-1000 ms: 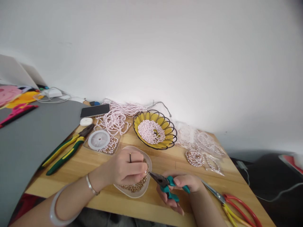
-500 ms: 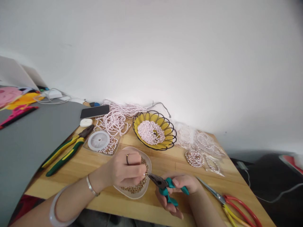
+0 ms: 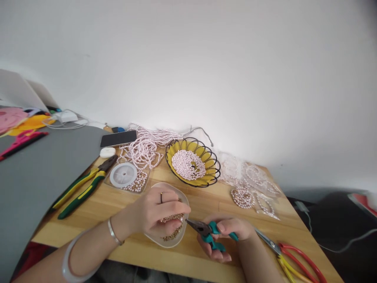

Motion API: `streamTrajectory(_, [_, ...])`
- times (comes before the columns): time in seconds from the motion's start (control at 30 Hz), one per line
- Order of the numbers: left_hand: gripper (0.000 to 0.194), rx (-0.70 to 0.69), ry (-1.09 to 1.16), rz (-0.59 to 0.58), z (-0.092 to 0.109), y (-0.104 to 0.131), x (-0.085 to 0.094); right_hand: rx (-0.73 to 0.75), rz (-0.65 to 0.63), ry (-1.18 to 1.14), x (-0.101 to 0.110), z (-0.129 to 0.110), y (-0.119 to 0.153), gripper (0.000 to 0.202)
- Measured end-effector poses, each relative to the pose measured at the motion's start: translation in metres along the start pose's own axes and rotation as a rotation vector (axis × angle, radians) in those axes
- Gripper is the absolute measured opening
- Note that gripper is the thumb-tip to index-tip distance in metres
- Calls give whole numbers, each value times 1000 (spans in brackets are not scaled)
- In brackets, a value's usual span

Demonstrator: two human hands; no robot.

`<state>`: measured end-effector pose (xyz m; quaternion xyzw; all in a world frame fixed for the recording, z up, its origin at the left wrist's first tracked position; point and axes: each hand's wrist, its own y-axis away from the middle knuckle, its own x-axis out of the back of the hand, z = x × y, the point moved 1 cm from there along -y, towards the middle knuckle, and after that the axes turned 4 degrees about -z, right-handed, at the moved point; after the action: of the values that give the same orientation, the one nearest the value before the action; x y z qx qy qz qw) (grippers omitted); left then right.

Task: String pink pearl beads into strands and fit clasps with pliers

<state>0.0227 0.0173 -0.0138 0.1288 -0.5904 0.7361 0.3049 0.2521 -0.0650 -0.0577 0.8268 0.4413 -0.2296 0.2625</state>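
Observation:
Over a pale dish [image 3: 171, 244] of small gold beads [image 3: 173, 234] is my left hand [image 3: 160, 212], its thumb and index finger slightly apart, with a tiny pale bead near the fingertips. A ring and bracelets show on that hand and arm. My right hand [image 3: 219, 237] is wrapped round teal-handled needle-nose pliers [image 3: 213, 232], whose dark tips point left at the dish's right edge, close to my left fingertips. The handles are spread.
Behind the dish stands a yellow wire basket [image 3: 210, 161] with pink beads. Green-yellow pliers [image 3: 85, 188], a bead box with a spool [image 3: 123, 175], and a phone [image 3: 118, 138] lie left; red-yellow scissors [image 3: 282, 251] and bagged bead strands [image 3: 250, 177] lie right.
The pliers and my right hand have moved slightly right, away from my left fingers. My left thumb and index finger have parted, showing more gold beads.

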Motion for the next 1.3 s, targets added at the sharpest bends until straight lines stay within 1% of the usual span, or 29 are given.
streamTrajectory(0.13, [31, -39, 17, -20, -1, 2, -2, -5, 4, 20, 1, -2, 3, 56])
streamTrajectory(0.23, [28, -24, 39, -21, -2, 2, -4, 7, 16, 35, 2, -1, 5, 56])
streamTrajectory(0.33, [28, -10, 35, -18, -1, 1, -3, 42, 37, 52, 4, 0, 6, 55])
streamTrajectory(0.43, [29, 17, 27, -20, 0, 0, -2, 74, 52, 68, 5, -1, 6, 55])
streamTrajectory(0.53, [25, 27, 13, -19, -1, 2, -1, 95, 57, 71, 5, -3, 4, 55])
streamTrajectory(0.67, [22, 19, -28, -13, -2, 3, 0, 98, 28, 56, 2, -3, 1, 54])
streamTrajectory(0.83, [24, 16, -56, -18, -1, 3, 2, 93, 8, 25, 1, -2, 1, 55])
streamTrajectory(1.13, [25, 38, -24, -45, 0, 2, 3, 81, -30, -30, 5, 3, 1, 57])
streamTrajectory(1.3, [28, 36, -43, -50, 1, 0, 4, 79, -44, -53, 7, 6, 2, 56])
